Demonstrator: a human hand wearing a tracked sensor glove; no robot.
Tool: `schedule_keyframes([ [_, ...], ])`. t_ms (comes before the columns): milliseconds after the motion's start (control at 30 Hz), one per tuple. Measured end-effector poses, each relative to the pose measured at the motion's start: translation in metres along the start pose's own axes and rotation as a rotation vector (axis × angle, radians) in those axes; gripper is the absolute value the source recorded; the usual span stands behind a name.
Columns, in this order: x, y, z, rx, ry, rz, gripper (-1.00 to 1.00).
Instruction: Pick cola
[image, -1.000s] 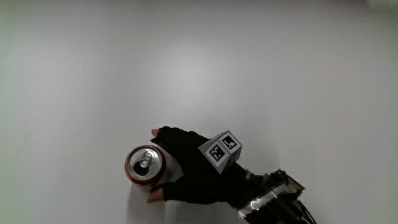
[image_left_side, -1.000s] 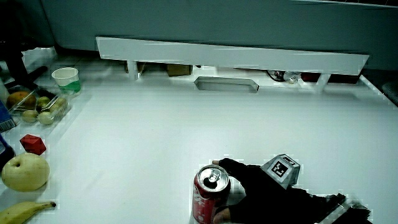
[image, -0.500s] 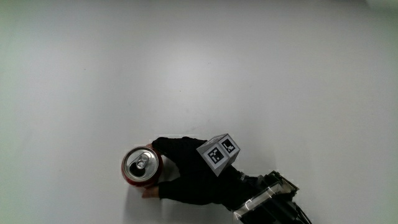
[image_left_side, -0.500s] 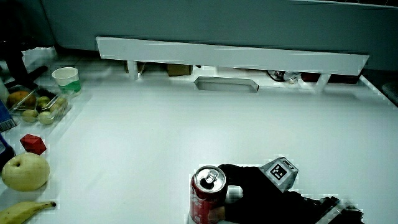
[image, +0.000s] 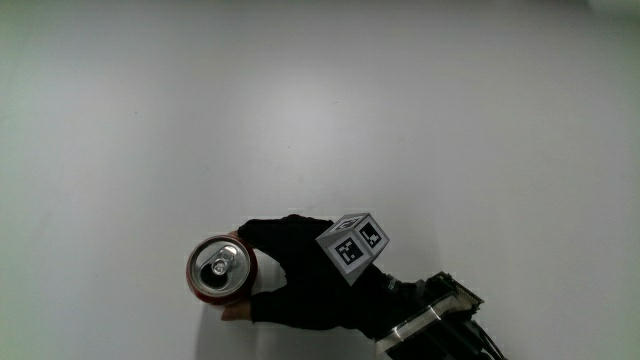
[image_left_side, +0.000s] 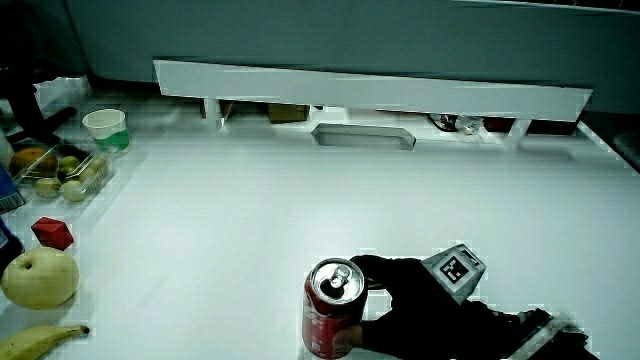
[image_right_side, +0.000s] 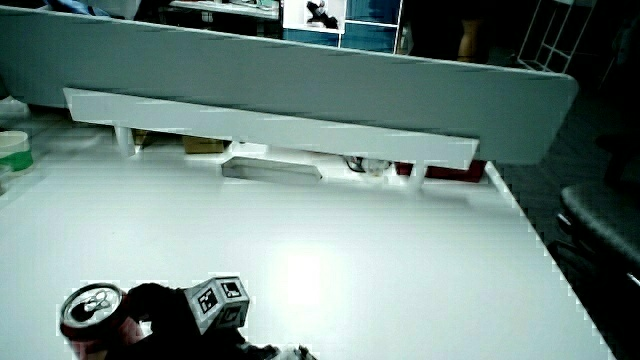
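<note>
A red cola can (image: 221, 271) with a silver top stands upright near the table's edge closest to the person; it shows in both side views (image_left_side: 332, 306) (image_right_side: 90, 315). The gloved hand (image: 300, 275) is wrapped around the can's side, with fingers curled on it and the thumb under its near rim. The patterned cube (image: 354, 243) rides on the back of the hand, also seen as a cube (image_left_side: 459, 270) in a side view. The can's lower part is hidden by the glove in a side view.
At the table's edge lie a pear (image_left_side: 38, 276), a banana (image_left_side: 40, 339), a red cube (image_left_side: 52, 232), a tray of fruit (image_left_side: 62, 172) and a cup (image_left_side: 107, 128). A low partition (image_left_side: 370, 92) runs along the table, with a grey tray (image_left_side: 364, 135) below it.
The fingers have closed more tightly around the can, and hand and can together have shifted a little away from the forearm, toward the fruit side.
</note>
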Motion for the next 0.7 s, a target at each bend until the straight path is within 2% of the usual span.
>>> schedule_keyframes([
  [233,-0.009,0.003,0.029,0.065,0.013,0.023,1.00],
  [533,-0.010,0.005,0.073,0.158,-0.034,0.029,1.00],
  [700,0.000,0.005,0.089,0.191,-0.048,-0.010,1.00],
])
